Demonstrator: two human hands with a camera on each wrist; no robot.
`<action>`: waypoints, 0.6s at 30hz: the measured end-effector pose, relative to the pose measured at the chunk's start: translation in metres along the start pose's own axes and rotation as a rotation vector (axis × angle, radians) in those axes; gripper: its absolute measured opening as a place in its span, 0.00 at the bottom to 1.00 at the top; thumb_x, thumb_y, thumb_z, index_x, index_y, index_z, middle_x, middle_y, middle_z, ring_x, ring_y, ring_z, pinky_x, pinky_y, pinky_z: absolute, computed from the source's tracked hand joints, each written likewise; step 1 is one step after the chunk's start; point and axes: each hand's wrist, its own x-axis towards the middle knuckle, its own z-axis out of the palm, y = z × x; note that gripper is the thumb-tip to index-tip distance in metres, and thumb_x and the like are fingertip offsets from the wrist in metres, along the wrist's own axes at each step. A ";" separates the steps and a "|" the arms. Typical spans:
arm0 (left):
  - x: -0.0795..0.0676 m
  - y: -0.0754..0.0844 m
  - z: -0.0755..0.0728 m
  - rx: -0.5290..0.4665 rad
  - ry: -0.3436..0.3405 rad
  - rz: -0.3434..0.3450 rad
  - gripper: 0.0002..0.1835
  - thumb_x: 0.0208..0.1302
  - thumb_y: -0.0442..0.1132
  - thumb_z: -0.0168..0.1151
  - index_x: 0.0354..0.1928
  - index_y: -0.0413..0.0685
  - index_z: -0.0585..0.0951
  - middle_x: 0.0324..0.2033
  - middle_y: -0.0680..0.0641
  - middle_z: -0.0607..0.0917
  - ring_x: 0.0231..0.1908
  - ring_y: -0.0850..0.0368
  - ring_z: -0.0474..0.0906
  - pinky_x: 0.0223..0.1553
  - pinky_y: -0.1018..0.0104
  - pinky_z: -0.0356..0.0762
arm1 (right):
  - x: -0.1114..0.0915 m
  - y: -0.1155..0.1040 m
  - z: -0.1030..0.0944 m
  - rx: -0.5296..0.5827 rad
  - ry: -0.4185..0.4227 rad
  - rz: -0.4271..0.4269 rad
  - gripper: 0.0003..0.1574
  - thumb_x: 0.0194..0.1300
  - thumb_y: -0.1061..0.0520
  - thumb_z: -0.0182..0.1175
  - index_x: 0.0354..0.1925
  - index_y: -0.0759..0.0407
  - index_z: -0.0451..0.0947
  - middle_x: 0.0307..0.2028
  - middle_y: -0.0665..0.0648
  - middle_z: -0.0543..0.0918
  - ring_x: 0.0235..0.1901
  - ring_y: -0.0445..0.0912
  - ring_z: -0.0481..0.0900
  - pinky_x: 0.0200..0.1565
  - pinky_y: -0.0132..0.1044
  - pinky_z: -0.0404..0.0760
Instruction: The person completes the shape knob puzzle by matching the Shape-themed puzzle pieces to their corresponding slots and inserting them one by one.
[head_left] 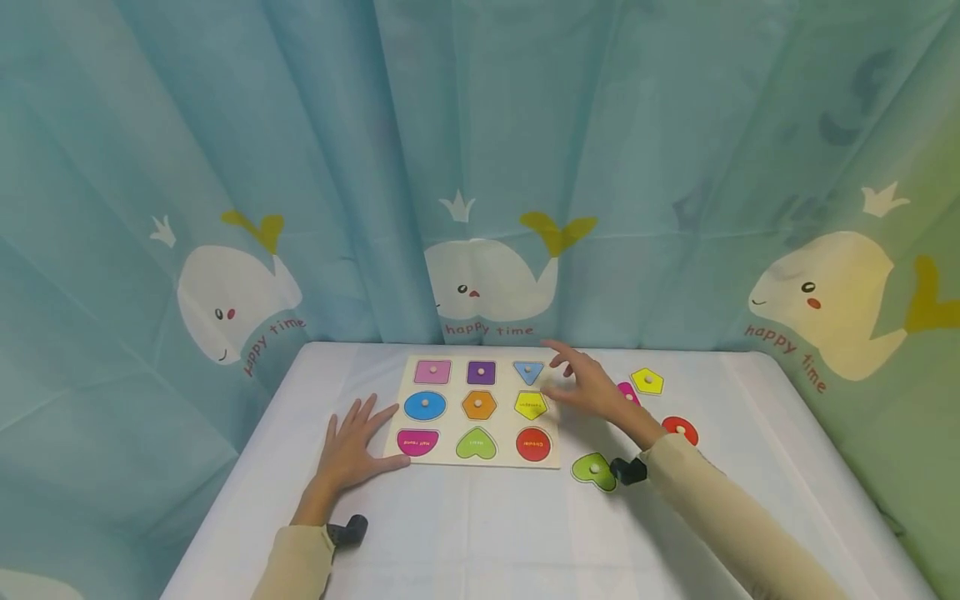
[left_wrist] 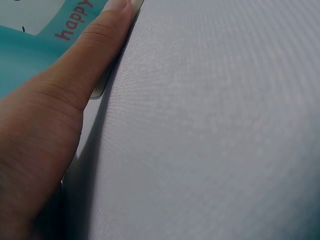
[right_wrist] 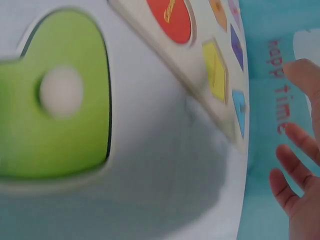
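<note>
A white shape puzzle board lies on the table. Knobbed pieces fill its back row, the blue oval and the orange hexagon; the half-round, heart, circle and pentagon places show printed labels without knobs. My left hand spreads its fingers along the board's left side, thumb at the near corner. My right hand hovers by the right edge near the blue triangle, fingers apart, holding nothing. Beside it lie a yellow pentagon piece and a pink piece, partly hidden by the hand.
A green heart piece lies off the board's near right corner. The red circle piece is by the right forearm, partly covered by the sleeve. A blue curtain with whale prints hangs behind the white-covered table.
</note>
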 end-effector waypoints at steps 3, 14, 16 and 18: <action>0.000 0.000 0.000 -0.003 -0.009 -0.009 0.55 0.45 0.71 0.74 0.76 0.57 0.70 0.79 0.38 0.59 0.78 0.32 0.45 0.71 0.24 0.34 | -0.004 0.009 -0.008 -0.018 0.027 0.008 0.51 0.62 0.54 0.74 0.77 0.49 0.62 0.53 0.64 0.83 0.49 0.59 0.78 0.47 0.51 0.79; 0.000 0.002 0.000 -0.003 -0.017 -0.011 0.55 0.46 0.71 0.73 0.76 0.57 0.69 0.79 0.38 0.58 0.78 0.32 0.44 0.71 0.24 0.34 | -0.029 0.045 -0.042 -0.046 0.159 0.013 0.50 0.61 0.56 0.74 0.76 0.56 0.62 0.50 0.68 0.82 0.49 0.65 0.77 0.46 0.52 0.76; 0.000 0.002 -0.001 0.002 -0.020 -0.013 0.55 0.47 0.71 0.73 0.76 0.57 0.69 0.79 0.38 0.58 0.78 0.32 0.44 0.71 0.24 0.34 | -0.032 0.050 -0.047 -0.032 0.187 0.010 0.50 0.62 0.57 0.74 0.76 0.58 0.62 0.50 0.70 0.82 0.48 0.66 0.77 0.44 0.52 0.76; 0.000 0.002 -0.002 0.006 -0.017 -0.012 0.54 0.47 0.70 0.73 0.76 0.57 0.70 0.79 0.38 0.58 0.78 0.32 0.45 0.71 0.24 0.34 | -0.035 0.054 -0.052 -0.016 0.192 0.042 0.50 0.62 0.57 0.74 0.76 0.58 0.61 0.51 0.71 0.81 0.49 0.66 0.76 0.44 0.52 0.77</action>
